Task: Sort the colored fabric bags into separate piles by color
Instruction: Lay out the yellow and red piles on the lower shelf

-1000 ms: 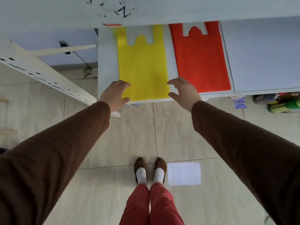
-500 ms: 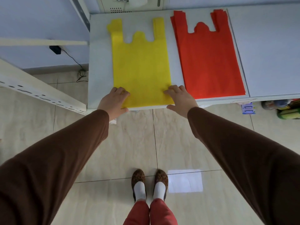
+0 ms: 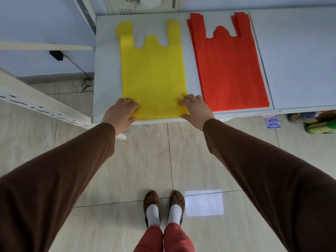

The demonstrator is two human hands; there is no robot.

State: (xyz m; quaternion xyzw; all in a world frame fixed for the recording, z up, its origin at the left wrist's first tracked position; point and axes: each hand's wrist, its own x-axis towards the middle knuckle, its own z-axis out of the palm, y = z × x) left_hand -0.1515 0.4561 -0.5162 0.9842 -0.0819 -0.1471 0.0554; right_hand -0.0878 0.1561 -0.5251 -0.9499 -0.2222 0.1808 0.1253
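Tiled floor (image 3: 127, 160) across the lower view, from 3 through 6 to 9 o'clock; white surface (image 3: 107, 70) along the top, from 11 to 3 o'clock; brown sleeves (image 3: 54, 179) reaching up from both lower corners toward the surface's near edge. Red bags (image 3: 227, 66) stacked flat at 1 o'clock, handles toward 12 o'clock, layered edges visible along the left side. Yellow bag (image 3: 152, 79) flat at 12 o'clock, just beside the red bags, apart from them by a narrow strip of surface; left handle strap creased and folded to one side; bottom hem at the near edge of the surface. Left hand (image 3: 120, 113) on the yellow bag's lower-left corner, grip closed on it: fingers curled over the top, thumb at the hem. Right hand (image 3: 196, 108) on the lower-right corner, grip likewise closed on the fabric: fingers bent on top, thumb below the edge. Patterned shoes (image 3: 163, 202) at 6 o'clock; pale rectangular light patch (image 3: 203, 202) just beside, at 5 o'clock.
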